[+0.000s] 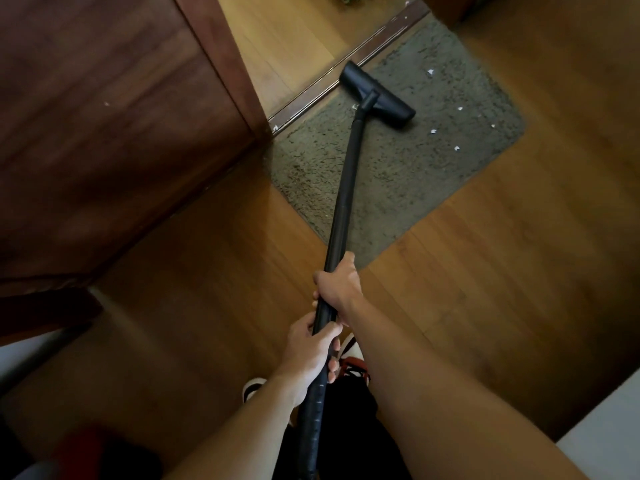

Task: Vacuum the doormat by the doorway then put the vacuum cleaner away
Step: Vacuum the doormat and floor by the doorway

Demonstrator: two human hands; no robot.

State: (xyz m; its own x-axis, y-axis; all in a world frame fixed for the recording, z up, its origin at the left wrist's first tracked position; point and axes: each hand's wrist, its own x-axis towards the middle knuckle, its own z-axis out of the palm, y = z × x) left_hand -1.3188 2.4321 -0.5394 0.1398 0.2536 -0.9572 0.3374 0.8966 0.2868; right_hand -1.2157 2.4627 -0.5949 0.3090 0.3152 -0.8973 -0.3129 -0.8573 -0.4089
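Note:
A grey-green doormat (408, 157) lies on the wooden floor against the door threshold (346, 71). The black vacuum floor head (375, 95) sits on the mat's far left part, close to the threshold. Its long black wand (346, 188) runs back toward me. My right hand (337, 282) grips the wand higher up, and my left hand (311, 355) grips it just below, near the ribbed hose end (311, 420). Several small white scraps (433, 131) are scattered on the right half of the mat.
A dark wooden door (114, 133) stands open at the left, its edge beside the mat's left corner. My shoes (353, 362) are on the floor under my hands. A white surface (609, 434) shows at the lower right corner, and a red blurred object (83, 448) at the lower left.

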